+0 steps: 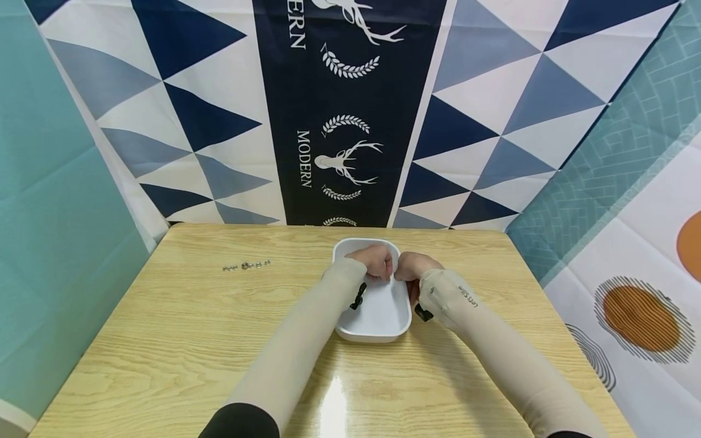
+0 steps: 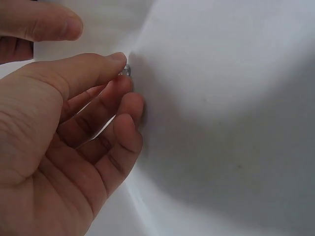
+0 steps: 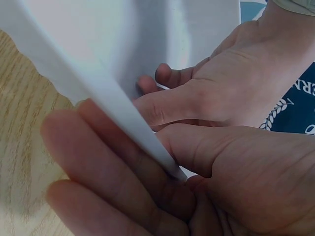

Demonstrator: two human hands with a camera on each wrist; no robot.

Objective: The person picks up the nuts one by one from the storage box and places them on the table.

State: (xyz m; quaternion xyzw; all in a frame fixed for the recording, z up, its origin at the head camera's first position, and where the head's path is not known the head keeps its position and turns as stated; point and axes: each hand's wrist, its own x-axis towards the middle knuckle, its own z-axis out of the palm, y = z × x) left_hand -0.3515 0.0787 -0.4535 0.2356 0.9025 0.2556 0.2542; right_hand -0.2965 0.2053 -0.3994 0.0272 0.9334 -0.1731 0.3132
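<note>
A white rectangular plastic bin stands on the table, and both hands are at its far part. My left hand reaches inside. In the left wrist view its thumb and index finger pinch a small shiny metal piece against the white wall; most of the piece is hidden by the fingertips. My right hand grips the bin's right rim, thumb on the inner side and fingers along the outside.
Several small metal pieces lie in a row on the wooden table, left of the bin. A patterned cloth hangs behind the table's far edge, with more cloth along both sides.
</note>
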